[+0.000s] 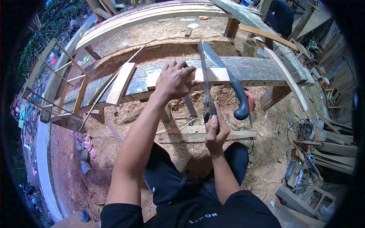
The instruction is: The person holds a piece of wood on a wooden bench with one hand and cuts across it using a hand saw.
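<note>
A hand saw (205, 78) points away from me, its narrow blade lying across a short pale wooden board (218, 75). My right hand (216, 133) is closed around the saw's handle, below the near edge of the bench. My left hand (175, 80) grips the board from above, left of the blade, and holds it against the weathered bench beam (254, 70). Just right of the saw lies a machete (240, 100), its curved black handle hanging over the bench's near edge. The tip of its blade reaches the far side.
Left on the bench rest another pale board (121, 83) and a slatted wooden frame (57, 81). Long curved strips (283, 72) lean at the right. A circular saw (307, 129) and scrap wood are on the shavings-covered ground (266, 163). A person (280, 17) crouches at back right.
</note>
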Available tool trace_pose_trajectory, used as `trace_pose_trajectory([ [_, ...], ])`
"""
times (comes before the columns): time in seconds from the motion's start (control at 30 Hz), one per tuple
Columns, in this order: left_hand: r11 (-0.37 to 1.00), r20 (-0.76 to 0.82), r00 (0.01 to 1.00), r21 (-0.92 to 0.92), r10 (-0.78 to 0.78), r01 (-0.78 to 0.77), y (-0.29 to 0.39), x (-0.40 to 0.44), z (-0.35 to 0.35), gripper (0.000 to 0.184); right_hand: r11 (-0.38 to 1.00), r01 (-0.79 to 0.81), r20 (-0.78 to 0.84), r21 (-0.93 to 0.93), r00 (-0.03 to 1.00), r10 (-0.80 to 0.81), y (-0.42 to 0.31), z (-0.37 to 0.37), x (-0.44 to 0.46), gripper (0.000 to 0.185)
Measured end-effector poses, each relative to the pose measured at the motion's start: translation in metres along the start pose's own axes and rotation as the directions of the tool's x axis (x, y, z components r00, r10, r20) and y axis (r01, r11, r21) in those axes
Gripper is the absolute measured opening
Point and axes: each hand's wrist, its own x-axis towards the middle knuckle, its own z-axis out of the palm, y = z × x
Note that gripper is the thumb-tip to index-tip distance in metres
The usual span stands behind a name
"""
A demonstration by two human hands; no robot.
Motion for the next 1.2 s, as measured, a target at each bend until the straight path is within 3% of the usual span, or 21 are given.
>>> trace_pose_trajectory([
  [0.23, 0.999, -0.013, 1.0, 0.052, 0.012, -0.011, -0.005, -0.005, 0.009, 0.061, 0.995, -0.004, 0.007, -0.104, 1.0, 0.005, 0.0, 0.004, -0.003, 0.05],
  [0.33, 1.0, -0.026, 0.999, 0.023, 0.023, -0.022, -0.004, -0.004, 0.008, 0.058, 0.997, 0.069, -0.065, -0.04, 0.995, -0.071, 0.025, 0.01, -0.006, 0.049],
  [0.47, 1.0, -0.013, 1.0, 0.022, 0.005, -0.004, -0.001, -0.004, 0.004, 0.055, 1.0, 0.021, -0.072, 0.007, 0.997, -0.021, 0.037, 0.015, -0.013, 0.05],
  [0.6, 0.998, -0.031, 0.999, 0.053, -0.02, 0.022, -0.006, 0.002, 0.011, 0.048, 0.983, 0.178, -0.143, -0.049, 0.973, -0.183, 0.07, 0.005, -0.045, 0.049],
  [0.7, 0.999, -0.101, 0.995, -0.022, 0.026, -0.028, -0.026, 0.004, 0.037, 0.045, 0.999, 0.032, -0.119, -0.012, 0.992, -0.033, 0.055, -0.012, -0.068, 0.048],
  [0.77, 0.998, -0.027, 0.999, -0.054, -0.023, 0.021, -0.007, 0.0, 0.007, 0.044, 0.988, -0.153, -0.055, 0.026, 0.986, 0.154, 0.036, -0.022, -0.069, 0.052],
  [0.83, 0.998, -0.017, 0.999, -0.041, -0.04, 0.039, -0.005, 0.0, 0.007, 0.046, 0.988, -0.154, -0.062, 0.016, 0.986, 0.154, 0.017, -0.03, -0.066, 0.051],
  [0.97, 1.0, -0.043, 0.999, -0.019, -0.009, 0.008, -0.003, -0.006, 0.007, 0.048, 0.993, 0.011, -0.053, -0.121, 0.998, -0.018, -0.027, -0.035, -0.063, 0.047],
  [1.2, 1.0, -0.026, 1.0, 0.014, 0.01, -0.01, -0.003, -0.009, 0.004, 0.05, 0.983, -0.048, -0.039, -0.178, 0.998, 0.042, -0.049, -0.036, -0.061, 0.048],
])
